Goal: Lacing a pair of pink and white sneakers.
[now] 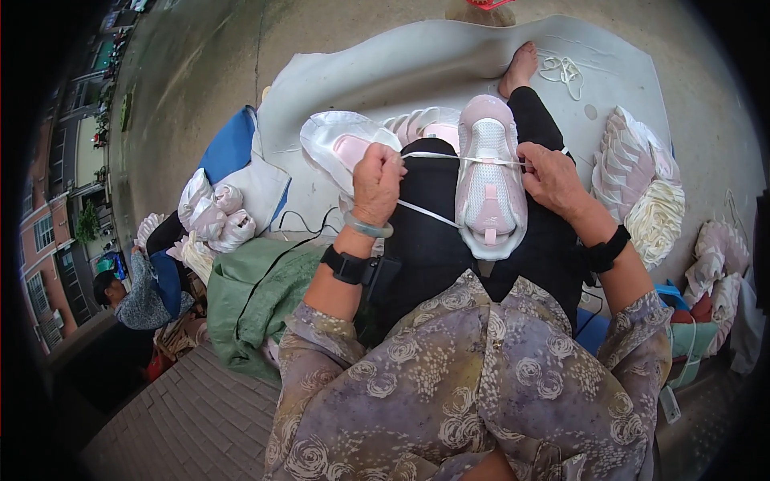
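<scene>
A pale pink and white sneaker (491, 196) rests on my lap, its toe pointing away from me. A white shoelace (429, 155) runs across its upper, drawn out to both sides. My left hand (377, 184) is closed on the lace to the left of the sneaker. From near that hand a slack length of lace slants back to the sneaker's side. At the sneaker's right edge, my right hand (552, 178) pinches the lace's other side. Beyond my left hand lies a second white shoe (333, 143) with a pink inside, and another shoe (429, 124) shows partly behind my knee.
A pale sheet (385, 76) covers the ground ahead, with a loose lace (564, 74) near my bare foot (520, 70). Stacked pink shoes (626, 164) and a cream lace bundle (656, 218) stand right. Leftward are bundled shoes (210, 215), a green sack (261, 280) and another person (154, 289).
</scene>
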### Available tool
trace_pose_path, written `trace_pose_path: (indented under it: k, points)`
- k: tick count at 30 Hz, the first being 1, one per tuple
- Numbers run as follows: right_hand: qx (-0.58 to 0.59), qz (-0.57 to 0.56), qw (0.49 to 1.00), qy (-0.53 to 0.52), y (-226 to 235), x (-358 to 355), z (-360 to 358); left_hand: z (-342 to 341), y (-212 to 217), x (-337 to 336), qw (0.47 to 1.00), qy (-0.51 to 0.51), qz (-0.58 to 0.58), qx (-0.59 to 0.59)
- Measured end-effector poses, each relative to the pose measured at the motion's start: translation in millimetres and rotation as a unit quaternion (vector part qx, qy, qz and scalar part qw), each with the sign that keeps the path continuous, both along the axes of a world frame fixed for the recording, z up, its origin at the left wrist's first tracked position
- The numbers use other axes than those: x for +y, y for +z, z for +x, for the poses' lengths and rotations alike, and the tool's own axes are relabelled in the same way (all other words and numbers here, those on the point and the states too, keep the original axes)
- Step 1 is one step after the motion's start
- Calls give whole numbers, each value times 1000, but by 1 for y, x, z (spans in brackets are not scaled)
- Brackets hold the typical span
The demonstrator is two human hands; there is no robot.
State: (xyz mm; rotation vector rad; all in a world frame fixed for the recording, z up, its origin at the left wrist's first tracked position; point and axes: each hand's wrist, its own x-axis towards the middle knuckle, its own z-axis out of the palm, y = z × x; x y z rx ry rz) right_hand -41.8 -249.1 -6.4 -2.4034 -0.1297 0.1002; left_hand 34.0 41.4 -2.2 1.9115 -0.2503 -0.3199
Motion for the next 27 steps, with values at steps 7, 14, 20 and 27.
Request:
trace_pose_path:
  k: [7, 14, 20, 27]
  points:
    - [-153, -75, 985, 23, -15, -6, -12, 25, 41, 102, 932, 128, 335, 54]
    - [-145, -31, 988, 43, -6, -24, -13, -16, 12, -48, 930, -173, 208, -247]
    - [-127, -76, 988, 34, -2, -65, -21, 3, 12, -45, 860, -247, 327, -303]
    - [-23, -95, 995, -36, 2, -159, -65, 103, 68, 118, 815, -8, 467, -343]
